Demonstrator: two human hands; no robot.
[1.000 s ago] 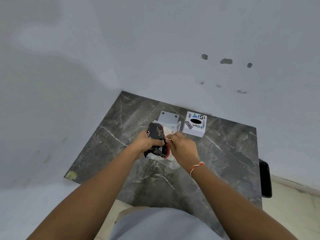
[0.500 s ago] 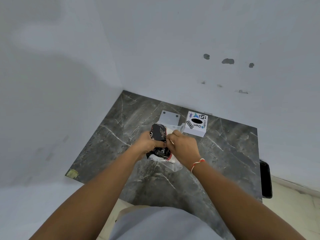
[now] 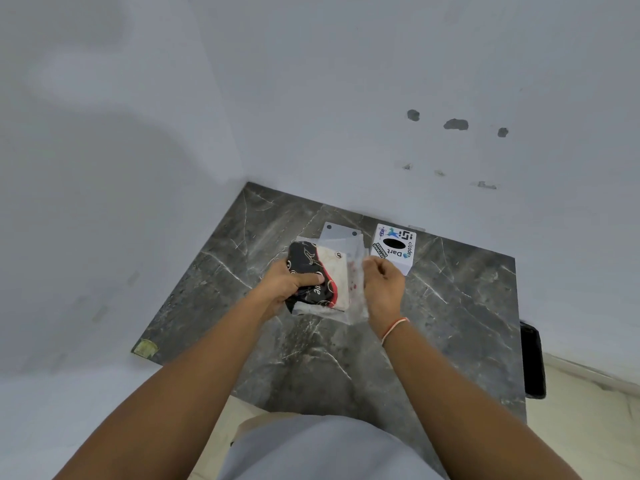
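Observation:
My left hand (image 3: 289, 284) grips a folded bundle of cloth (image 3: 320, 273), black with gold script and a red edge on its left part, cream on its right. The bundle sits partly inside a clear plastic bag (image 3: 353, 271). My right hand (image 3: 382, 284) pinches the bag's right side between curled fingers, a little apart from the cloth. Both hands hover just above the dark marble tabletop (image 3: 450, 306).
A white box (image 3: 393, 247) with stickers and a dark oval hole stands behind my right hand, near the wall. White walls close the table's far and left sides. A black object (image 3: 533, 362) hangs off the table's right edge. A yellowish patch (image 3: 145, 348) marks the front left corner.
My right hand has pulled away to the right, drawing the plastic bag open and uncovering the cream part of the cloth. My left hand keeps its grip on the bundle.

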